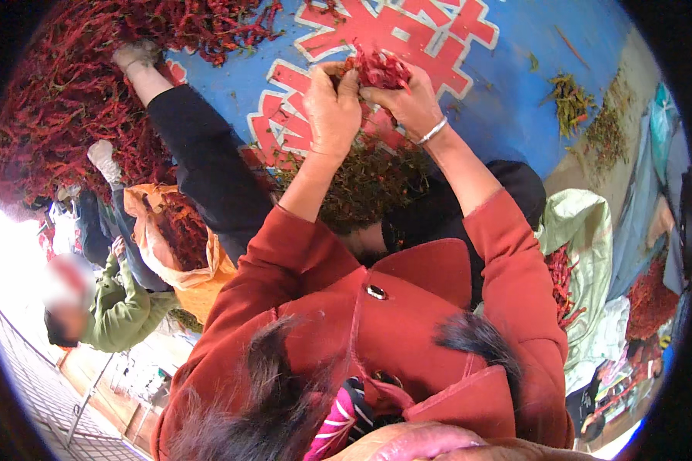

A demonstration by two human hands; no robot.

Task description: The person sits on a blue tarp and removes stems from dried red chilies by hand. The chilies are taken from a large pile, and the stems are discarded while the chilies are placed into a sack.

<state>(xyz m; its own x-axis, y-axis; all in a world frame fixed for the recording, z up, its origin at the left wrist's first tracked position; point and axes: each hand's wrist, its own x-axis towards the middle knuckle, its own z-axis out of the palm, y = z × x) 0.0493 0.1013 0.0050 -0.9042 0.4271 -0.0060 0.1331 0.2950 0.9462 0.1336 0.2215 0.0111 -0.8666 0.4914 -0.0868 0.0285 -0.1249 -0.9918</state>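
Observation:
A bunch of dried red chilli peppers (pixel 383 70) is gripped in my right hand (pixel 416 106), which has a silver bangle at the wrist. Close beside it, my left hand (pixel 331 109) pinches at the bunch's left side between thumb and forefinger. Part of a reddish chilli shows at those fingertips; the rest is hidden. Both hands are raised above a blue sheet (pixel 507 109) with large red printed characters. Under my wrists, between my legs, lies a heap of dry green-brown stems (pixel 369 184).
A large chilli heap (pixel 75 109) spreads at upper left. An orange sack (pixel 219 271) of chillies stands beside my outstretched leg, near a seated person in a green top (pixel 121 317). At right are a pale green sack (pixel 591 242) with chillies and a small pile of yellow-green pods (pixel 571 104).

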